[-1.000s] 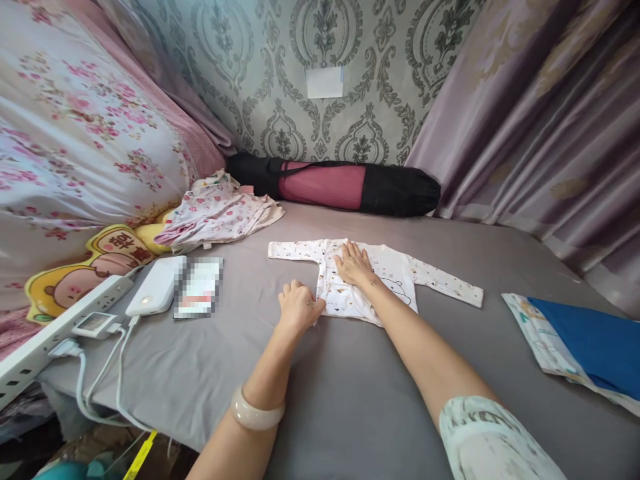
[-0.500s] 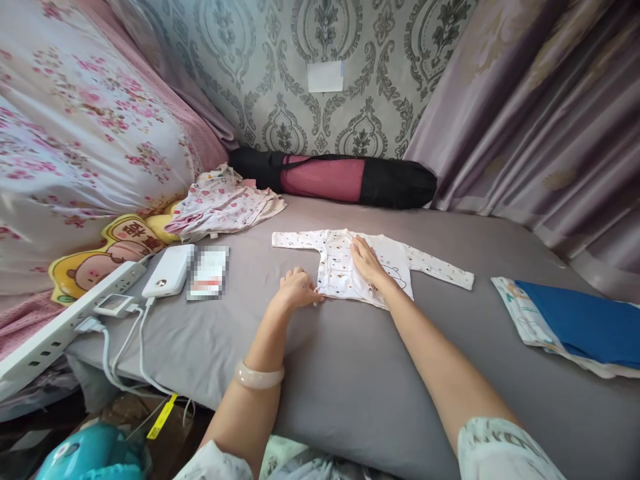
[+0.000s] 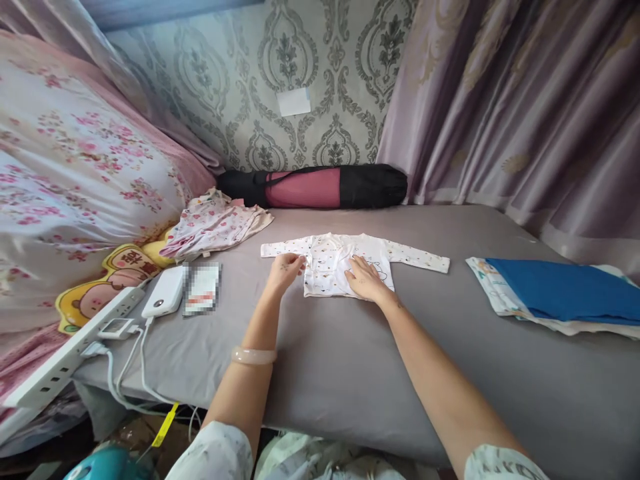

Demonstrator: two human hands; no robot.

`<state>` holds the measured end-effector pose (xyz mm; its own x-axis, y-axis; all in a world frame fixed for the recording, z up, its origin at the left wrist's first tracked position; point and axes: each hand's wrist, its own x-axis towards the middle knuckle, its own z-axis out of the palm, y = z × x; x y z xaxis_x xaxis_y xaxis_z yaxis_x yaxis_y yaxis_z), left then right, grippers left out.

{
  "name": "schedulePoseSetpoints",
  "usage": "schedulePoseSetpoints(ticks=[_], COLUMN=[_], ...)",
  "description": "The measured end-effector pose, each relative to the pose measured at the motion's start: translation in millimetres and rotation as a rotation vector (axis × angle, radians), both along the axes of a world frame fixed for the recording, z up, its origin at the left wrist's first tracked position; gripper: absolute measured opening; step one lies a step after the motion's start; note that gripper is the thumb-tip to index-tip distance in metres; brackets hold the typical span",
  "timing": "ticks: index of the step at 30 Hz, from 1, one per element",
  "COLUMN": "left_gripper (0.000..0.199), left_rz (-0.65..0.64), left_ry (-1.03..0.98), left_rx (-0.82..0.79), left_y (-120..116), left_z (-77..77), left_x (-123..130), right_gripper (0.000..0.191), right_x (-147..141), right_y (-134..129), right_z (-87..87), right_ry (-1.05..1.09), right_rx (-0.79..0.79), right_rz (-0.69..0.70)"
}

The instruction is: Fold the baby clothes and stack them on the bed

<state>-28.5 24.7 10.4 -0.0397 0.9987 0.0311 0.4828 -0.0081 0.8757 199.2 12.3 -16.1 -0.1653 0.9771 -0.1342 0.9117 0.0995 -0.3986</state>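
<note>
A small white long-sleeved baby shirt (image 3: 327, 283) with a scattered print lies spread out on the grey bed sheet, both sleeves stretched sideways. My left hand (image 3: 286, 272) is at the shirt's left side, just below the sleeve, its fingers pinched together at the fabric edge. The fingertips are partly hidden behind the hand. On the right half of the front, my right hand (image 3: 367, 280) lies flat with its fingers apart, partly covering an outlined animal drawing.
Folded clothes with a blue piece (image 3: 555, 290) on top lie at the right. Crumpled printed clothes (image 3: 215, 223), a white power bank (image 3: 165, 291) and a power strip (image 3: 75, 350) with cables are at the left. A black and pink rolled bag (image 3: 305, 189) lies along the wall.
My left hand has moved from the shirt's lower left corner up its side towards the sleeve. My right hand has slid lower on the front, fingers more spread. The camera view has shifted.
</note>
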Motion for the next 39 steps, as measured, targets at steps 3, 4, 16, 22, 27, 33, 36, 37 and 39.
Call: schedulePoseSetpoints(ticks=[3,4,16,22,27,33,36,37,39], left_gripper=[0.033,0.034,0.054,0.069,0.06,0.051,0.047,0.05,0.054], left_rz=[-0.128,-0.187,-0.166,-0.169,-0.155,-0.247,-0.303,-0.327,-0.375], left_ry=[-0.02,0.01,0.93,0.981,0.896,0.843,0.8,0.789,0.783], left_rx=[0.083,0.107,0.139,0.06,0.087,0.253,0.208,0.188,0.138], left_y=[12.0,14.3,2.7,-0.1,-0.3,-8.2,-11.3,-12.0,-12.9], left_z=[9.7,11.3,-45.4,-56.4,-51.7,-47.1,-45.6,-45.1,-44.5], left_x=[29.3,37.8,86.0,90.2,88.8,95.1,99.2,100.0,100.6], right_gripper=[0.056,0.056,0.06,0.062,0.059,0.062,0.062,0.062,0.062], right_x=[7.9,9.9,3.5,5.5,13.8,18.7,17.9,17.3,16.4], right_y=[0.4,-0.1,-11.6,-11.7,-9.3,-7.8,-7.6,-7.7,-7.8], right_z=[0.6,0.3,-14.8,-14.3,-9.4,-16.4,-18.3,-18.5,-18.2], right_ry=[-0.023,-0.03,-0.079,-0.102,-0.084,-0.121,-0.125,-0.126,-0.127], right_rx=[0.037,0.045,0.128,0.084,0.147,0.115,0.102,0.099,0.093], right_rz=[-0.04,-0.052,-0.087,-0.078,-0.125,-0.175,-0.168,-0.166,-0.168])
